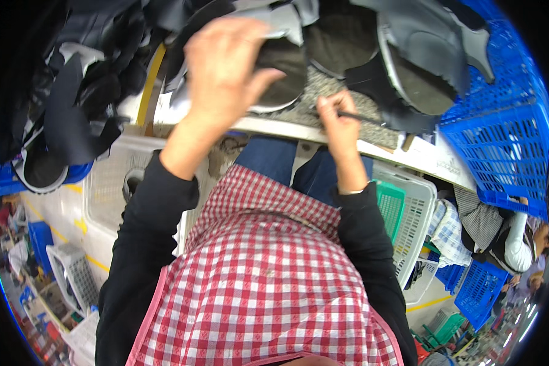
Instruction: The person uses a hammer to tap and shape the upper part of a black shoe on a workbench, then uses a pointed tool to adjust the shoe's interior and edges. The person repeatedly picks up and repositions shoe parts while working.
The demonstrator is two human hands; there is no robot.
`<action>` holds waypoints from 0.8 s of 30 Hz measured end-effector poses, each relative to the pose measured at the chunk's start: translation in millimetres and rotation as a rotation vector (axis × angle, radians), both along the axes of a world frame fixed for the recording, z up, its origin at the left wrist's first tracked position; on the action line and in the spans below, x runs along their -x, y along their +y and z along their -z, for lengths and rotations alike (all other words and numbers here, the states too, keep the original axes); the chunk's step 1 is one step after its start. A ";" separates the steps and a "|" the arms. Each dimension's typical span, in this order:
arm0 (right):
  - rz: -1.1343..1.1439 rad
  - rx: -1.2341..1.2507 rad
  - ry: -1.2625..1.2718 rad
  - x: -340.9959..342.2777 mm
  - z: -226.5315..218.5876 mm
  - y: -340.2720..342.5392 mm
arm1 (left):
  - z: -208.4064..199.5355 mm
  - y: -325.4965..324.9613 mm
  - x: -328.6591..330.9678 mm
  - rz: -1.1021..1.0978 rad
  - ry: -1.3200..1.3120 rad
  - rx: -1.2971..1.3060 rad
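My left hand, blurred by motion, is over a dark curved piece with a pale edge near the table's front edge. Its thumb stands apart from the fingers, and I see nothing in its grasp. Closed around a thin dark pen-like stick is my right hand, low over the speckled grey work surface. The stick's exact kind does not show. Black and grey pieces like shoe uppers lie beyond and to the right of that hand.
More black pieces are heaped at the left. A blue plastic basket stands at the right end of the white table edge. Below it sits a pale crate with a green basket. Other people are at the far right.
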State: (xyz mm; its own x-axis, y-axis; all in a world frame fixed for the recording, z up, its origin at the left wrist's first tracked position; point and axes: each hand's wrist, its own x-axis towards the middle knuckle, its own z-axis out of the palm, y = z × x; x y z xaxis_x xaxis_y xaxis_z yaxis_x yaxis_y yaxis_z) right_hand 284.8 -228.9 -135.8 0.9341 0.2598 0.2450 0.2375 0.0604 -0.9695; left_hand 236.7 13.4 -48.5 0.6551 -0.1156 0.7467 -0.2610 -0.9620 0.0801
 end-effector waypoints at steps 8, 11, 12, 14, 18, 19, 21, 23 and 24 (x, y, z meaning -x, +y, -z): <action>-0.109 -0.047 0.086 34.9 12.1 -34.0 | -32.8 84.2 -27.4 -0.428 0.125 0.089; -0.050 -0.099 0.090 42.3 14.4 -48.3 | -34.8 94.1 -27.2 -0.375 -0.115 -0.101; -0.036 -0.114 0.095 44.6 14.8 -50.8 | -37.0 93.0 -28.4 -0.357 -0.164 -0.169; -0.066 -0.121 0.103 47.3 13.5 -55.0 | -48.1 85.0 -38.2 -0.358 -0.032 -0.177; -0.055 -0.142 0.023 55.4 0.6 -75.6 | -106.9 62.9 -44.2 -0.325 0.133 0.076; -0.040 -0.156 0.021 58.8 -5.1 -84.4 | -133.2 59.2 -37.5 -0.229 0.024 0.109; 0.009 -0.192 0.002 65.0 -18.0 -104.8 | -194.8 49.7 -17.4 0.000 -0.264 0.033; 0.033 -0.275 -0.032 68.2 -32.6 -119.8 | -257.8 30.0 -6.4 -0.068 -0.436 0.000; 0.035 -0.298 -0.062 67.0 -40.2 -124.2 | -287.1 13.9 -6.5 -0.125 -0.496 -0.104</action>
State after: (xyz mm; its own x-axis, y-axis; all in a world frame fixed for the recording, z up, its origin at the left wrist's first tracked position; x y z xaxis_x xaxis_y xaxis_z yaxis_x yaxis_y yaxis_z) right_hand 217.8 -353.1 -95.6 0.9220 0.1363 0.3625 0.3025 0.3308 -0.8939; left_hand 243.2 27.4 238.6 0.2388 -0.1495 0.9595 -0.1256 -0.9845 -0.1221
